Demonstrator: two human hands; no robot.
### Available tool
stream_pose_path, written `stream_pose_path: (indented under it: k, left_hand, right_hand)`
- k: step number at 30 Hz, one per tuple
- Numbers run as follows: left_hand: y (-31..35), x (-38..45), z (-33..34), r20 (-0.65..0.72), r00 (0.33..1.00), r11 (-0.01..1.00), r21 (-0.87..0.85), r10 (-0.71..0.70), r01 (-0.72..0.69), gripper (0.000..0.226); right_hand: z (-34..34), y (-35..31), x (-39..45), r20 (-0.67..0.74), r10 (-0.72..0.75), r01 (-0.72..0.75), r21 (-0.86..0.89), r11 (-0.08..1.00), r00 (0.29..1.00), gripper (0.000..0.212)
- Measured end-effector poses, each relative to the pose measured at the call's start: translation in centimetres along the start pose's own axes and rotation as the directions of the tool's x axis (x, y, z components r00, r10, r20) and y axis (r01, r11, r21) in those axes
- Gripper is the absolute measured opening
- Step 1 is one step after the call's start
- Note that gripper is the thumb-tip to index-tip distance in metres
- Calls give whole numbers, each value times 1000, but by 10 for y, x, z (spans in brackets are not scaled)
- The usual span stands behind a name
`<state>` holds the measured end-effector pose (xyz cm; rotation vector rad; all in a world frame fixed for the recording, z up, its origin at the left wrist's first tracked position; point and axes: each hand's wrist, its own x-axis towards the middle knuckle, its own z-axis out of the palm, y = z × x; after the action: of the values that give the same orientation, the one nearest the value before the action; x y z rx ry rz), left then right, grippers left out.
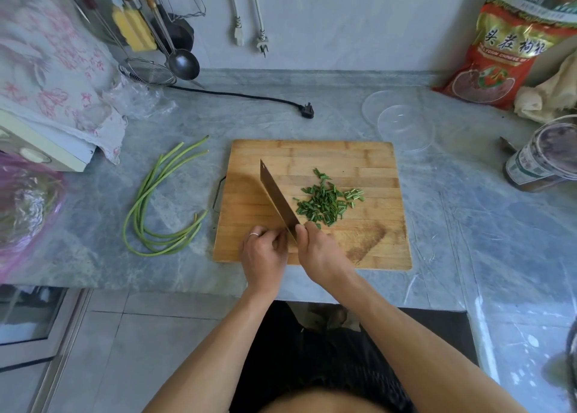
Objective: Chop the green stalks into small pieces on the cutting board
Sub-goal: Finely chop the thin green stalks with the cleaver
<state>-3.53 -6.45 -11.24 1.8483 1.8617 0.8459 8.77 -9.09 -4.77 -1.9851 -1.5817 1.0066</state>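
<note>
A wooden cutting board lies on the grey counter. A pile of chopped green pieces sits at its middle right. My right hand grips the handle of a cleaver, whose blade stands on edge and points away to the upper left beside the pile. My left hand, wearing a ring, rests at the board's near edge with its fingertips touching the blade's heel. Several long whole green stalks lie curved on the counter left of the board.
A clear plastic bowl stands behind the board at right, a jar and a red bag further right. A black plug and cord lie behind the board. Pink plastic bag and a covered appliance at left.
</note>
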Motion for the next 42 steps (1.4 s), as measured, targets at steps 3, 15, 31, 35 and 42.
stream_pose_path:
  k: [3,15,31,35,42]
  left_hand:
    - [4,6,-4,36,999,1000,-25,-10,11,8]
    - [-3,18,-30,195,955,930,-250,-226,271,15]
    - [-10,6,-23,166,984,977,-189,-71,102,15]
    - [-9,9,-17,175,984,985,-166,-11,41,15]
    - [-8,18,-20,193,981,989,-143,-7,35,13]
  right_hand:
    - [-7,-4,4,0,48,-48,61,997,999,40]
    - [-22,21,-21,-61,-62,67,82,994,996,38]
    - [1,14,-34,-41,-171,171,-1,985,984,31]
    - [-2,19,-32,-78,-104,107,44,993,992,33]
    - [-4,25,-31,-81,-76,81,56,995,994,33]
